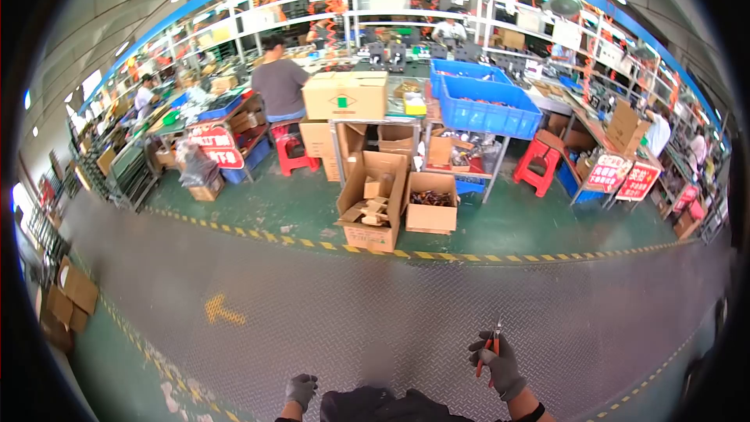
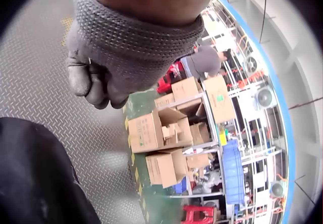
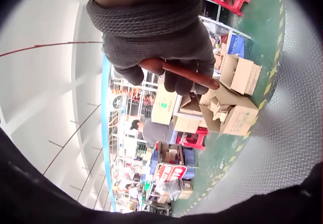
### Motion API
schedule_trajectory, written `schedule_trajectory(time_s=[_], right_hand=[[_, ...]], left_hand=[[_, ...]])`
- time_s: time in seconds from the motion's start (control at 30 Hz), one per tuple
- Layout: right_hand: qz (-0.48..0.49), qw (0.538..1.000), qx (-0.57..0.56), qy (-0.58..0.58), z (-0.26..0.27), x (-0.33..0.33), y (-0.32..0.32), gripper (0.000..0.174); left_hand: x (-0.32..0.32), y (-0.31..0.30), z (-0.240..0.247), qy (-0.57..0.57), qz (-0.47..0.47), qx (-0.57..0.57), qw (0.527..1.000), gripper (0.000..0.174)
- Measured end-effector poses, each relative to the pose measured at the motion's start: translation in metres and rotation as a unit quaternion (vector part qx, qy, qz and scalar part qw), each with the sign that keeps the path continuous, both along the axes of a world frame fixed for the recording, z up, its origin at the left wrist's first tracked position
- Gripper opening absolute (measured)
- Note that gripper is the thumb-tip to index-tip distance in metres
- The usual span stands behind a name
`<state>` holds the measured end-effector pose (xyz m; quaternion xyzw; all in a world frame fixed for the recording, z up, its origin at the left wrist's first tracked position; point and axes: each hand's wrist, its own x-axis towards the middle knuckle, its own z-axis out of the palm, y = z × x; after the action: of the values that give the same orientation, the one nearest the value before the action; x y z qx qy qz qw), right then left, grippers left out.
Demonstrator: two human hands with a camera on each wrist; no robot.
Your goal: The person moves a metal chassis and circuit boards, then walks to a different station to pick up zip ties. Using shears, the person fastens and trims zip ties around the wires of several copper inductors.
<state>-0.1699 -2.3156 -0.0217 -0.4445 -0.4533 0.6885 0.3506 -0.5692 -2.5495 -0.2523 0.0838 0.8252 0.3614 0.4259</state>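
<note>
In my gloved right hand (image 1: 506, 367) I hold a pair of red-handled pliers (image 1: 497, 341), their slim metal tip pointing up and away from me. The right wrist view shows my fingers curled around a red handle (image 3: 189, 74), while the tip is hidden there. My left hand (image 1: 300, 389), in a grey glove, hangs low in front of my body with nothing in it. Its fingers (image 2: 96, 90) are loosely curled in the left wrist view. Both hands are over the patterned metal floor, well short of the cartons.
Ahead, an open carton (image 1: 369, 236) with cardboard pieces stands beside a smaller carton (image 1: 431, 219) at a yellow-black floor line. Behind are a bench with blue bins (image 1: 488, 113), a closed carton (image 1: 344, 96), red stools (image 1: 537, 162) and a seated person (image 1: 279, 82).
</note>
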Motion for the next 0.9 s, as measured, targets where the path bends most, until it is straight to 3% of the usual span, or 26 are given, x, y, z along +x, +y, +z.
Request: schedule_trajectory(time_s=[0.13, 0.23, 0.3, 0.37, 0.43, 0.5, 0.57, 0.67, 0.7, 0.73, 0.77, 0.83, 0.9], right_hand=[[-0.082, 0.996, -0.02, 0.018, -0.02, -0.01, 0.094, 0.043], [-0.11, 0.994, 0.018, -0.014, -0.03, -0.013, 0.174, 0.04], [-0.137, 0.99, 0.026, -0.025, -0.03, -0.003, 0.223, 0.042], [-0.186, 0.981, 0.05, -0.031, -0.011, 0.011, 0.271, 0.044], [-0.239, 0.968, 0.061, -0.04, 0.001, 0.027, 0.308, 0.047], [-0.307, 0.95, 0.046, -0.04, 0.005, 0.04, 0.341, 0.047], [-0.308, 0.947, 0.085, -0.043, -0.024, 0.077, 0.372, 0.047], [-0.319, 0.944, 0.059, -0.052, -0.037, 0.109, 0.437, 0.047], [-0.294, 0.955, 0.017, -0.035, -0.047, 0.129, 0.463, 0.062], [-0.266, 0.963, -0.026, -0.019, -0.051, 0.144, 0.494, 0.078], [-0.252, 0.967, -0.024, -0.02, -0.048, 0.146, 0.531, 0.078], [-0.3, 0.951, 0.065, -0.044, -0.035, 0.137, 0.611, 0.047], [-0.254, 0.961, 0.098, -0.043, -0.022, 0.147, 0.695, 0.047]], left_hand=[[-0.015, 0.147, 0.001, 0.036, -0.08, -0.047, 0.995, 0.017], [-0.039, 0.272, -0.037, 0.086, -0.174, -0.069, 0.978, 0.025], [-0.044, 0.371, -0.039, 0.161, -0.319, -0.092, 0.929, 0.028], [-0.028, 0.482, 0.01, 0.18, -0.442, -0.096, 0.873, 0.027], [-0.012, 0.582, 0.023, 0.248, -0.513, -0.06, 0.82, 0.028], [0.011, 0.67, 0.054, 0.219, -0.514, -0.004, 0.829, 0.032], [0.034, 0.75, 0.069, 0.158, -0.464, 0.005, 0.872, 0.032], [0.046, 0.844, 0.019, 0.181, -0.483, 0.013, 0.857, 0.025], [0.048, 0.867, -0.004, 0.179, -0.475, 0.014, 0.862, 0.025], [0.049, 0.88, -0.03, 0.241, -0.54, 0.014, 0.807, 0.025], [0.051, 0.888, -0.046, 0.3, -0.596, 0.011, 0.744, 0.026], [0.059, 0.899, -0.047, 0.206, -0.537, -0.117, 0.81, 0.024], [0.06, 0.892, -0.104, 0.231, -0.471, -0.104, 0.845, 0.024]])
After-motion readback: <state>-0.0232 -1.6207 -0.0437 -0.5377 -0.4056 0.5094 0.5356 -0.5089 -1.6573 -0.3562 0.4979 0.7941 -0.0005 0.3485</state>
